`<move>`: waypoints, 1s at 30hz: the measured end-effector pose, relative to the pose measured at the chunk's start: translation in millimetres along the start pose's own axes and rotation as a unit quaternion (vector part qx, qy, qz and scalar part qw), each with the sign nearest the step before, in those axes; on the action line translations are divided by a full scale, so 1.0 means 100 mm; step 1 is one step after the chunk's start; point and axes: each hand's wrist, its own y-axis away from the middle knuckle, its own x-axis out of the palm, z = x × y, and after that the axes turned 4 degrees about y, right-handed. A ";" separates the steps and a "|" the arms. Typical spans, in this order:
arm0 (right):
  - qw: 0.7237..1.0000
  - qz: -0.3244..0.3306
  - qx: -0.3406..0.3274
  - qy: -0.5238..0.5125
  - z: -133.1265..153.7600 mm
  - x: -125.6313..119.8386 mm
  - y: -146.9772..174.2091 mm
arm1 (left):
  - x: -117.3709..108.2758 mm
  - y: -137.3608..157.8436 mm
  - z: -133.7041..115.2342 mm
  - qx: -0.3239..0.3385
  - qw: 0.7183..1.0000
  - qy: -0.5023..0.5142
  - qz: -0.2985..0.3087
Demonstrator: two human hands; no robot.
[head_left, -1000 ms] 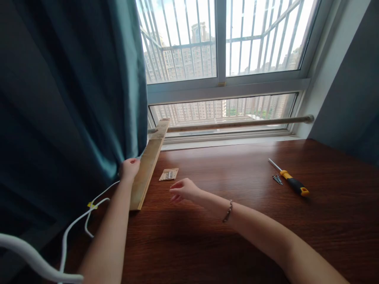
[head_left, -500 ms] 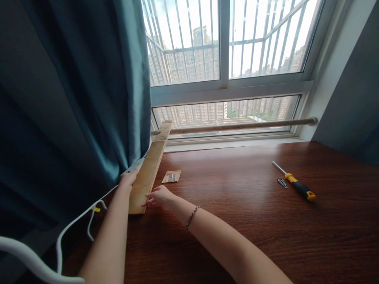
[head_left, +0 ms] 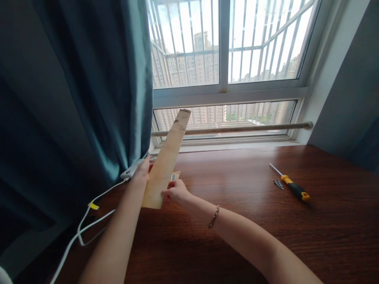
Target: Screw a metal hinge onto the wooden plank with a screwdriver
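Observation:
A long pale wooden board [head_left: 166,157] slants away from me, its far end raised in front of the window. My left hand [head_left: 144,169] grips the board's left edge, its fingertips hidden beneath. On the opposite edge, near the board's close end, my right hand [head_left: 176,191] pinches the wood between thumb and fingers. Partly covered by the board, a small wooden piece with a metal fitting [head_left: 175,176] lies on the table. Off to the right are a yellow-and-black screwdriver [head_left: 293,186] and several screws [head_left: 278,184].
The brown wooden table [head_left: 237,221] reaches to the window sill. A metal rail [head_left: 237,129] crosses low before the window. At the left, a blue curtain [head_left: 118,98] hangs beside a white power strip [head_left: 132,170], and white cables [head_left: 85,228] run along the table's left side.
The board has shifted right and its far end has risen; it now partly covers the small wooden piece. Both hands moved right with it, and the right hand has closed on its edge.

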 end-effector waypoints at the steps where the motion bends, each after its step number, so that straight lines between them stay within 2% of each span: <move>1: 1.000 -0.013 -0.002 0.008 0.02 -0.12 0.09 | 0.11 0.10 0.03 -0.004 0.999 0.011 0.033; 5: 0.998 -0.049 -0.020 0.030 0.13 -0.70 0.62 | 0.53 0.47 0.25 0.018 0.981 0.018 0.193; 8: 0.996 -0.077 -0.021 0.052 0.18 -1.15 1.10 | 0.76 0.70 0.48 -0.005 0.963 -0.025 0.269; 12: 0.992 -0.071 -0.001 0.103 0.15 -1.66 1.65 | 1.03 0.94 0.84 0.007 0.933 -0.066 0.353; 16: 0.988 -0.079 0.025 0.127 0.01 -2.05 1.97 | 1.33 1.11 1.17 0.002 0.915 -0.053 0.401; 22: 0.987 -0.101 0.048 0.112 -0.13 -2.40 2.15 | 1.66 1.18 1.43 0.004 0.902 -0.028 0.431; 30: 0.987 -0.100 0.059 0.111 -0.07 -2.45 2.21 | 1.83 1.17 1.49 0.029 0.890 -0.058 0.451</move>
